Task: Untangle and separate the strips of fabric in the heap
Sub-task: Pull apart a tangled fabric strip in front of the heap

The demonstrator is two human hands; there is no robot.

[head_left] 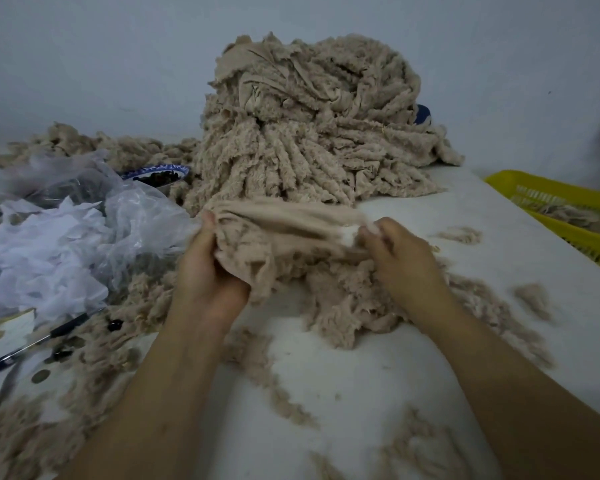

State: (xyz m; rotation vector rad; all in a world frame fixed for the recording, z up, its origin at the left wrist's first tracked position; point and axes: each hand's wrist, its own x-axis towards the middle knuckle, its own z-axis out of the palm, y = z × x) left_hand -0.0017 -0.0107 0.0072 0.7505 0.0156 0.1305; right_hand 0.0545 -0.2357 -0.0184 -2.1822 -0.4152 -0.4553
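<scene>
A tall heap of beige fuzzy fabric strips (pixel 312 126) stands at the back of the white table (pixel 482 237), against the wall. In front of it, a bunch of the same beige strips (pixel 284 223) is stretched between both hands. My left hand (pixel 208 268) grips its left end, thumb on top. My right hand (pixel 399 258) pinches its right end, where a white bit shows. Below the hands, more loose strips (pixel 357 306) hang and lie tangled on the table.
Crumpled clear plastic and white fabric (pixel 59 237) lie at the left, with a blue-patterned bowl (pixel 156 174) behind. A pen (pixel 39 341) and coins lie at the near left. A yellow basket (pixel 568 216) holding strips sits at the right. Beige scraps are scattered about.
</scene>
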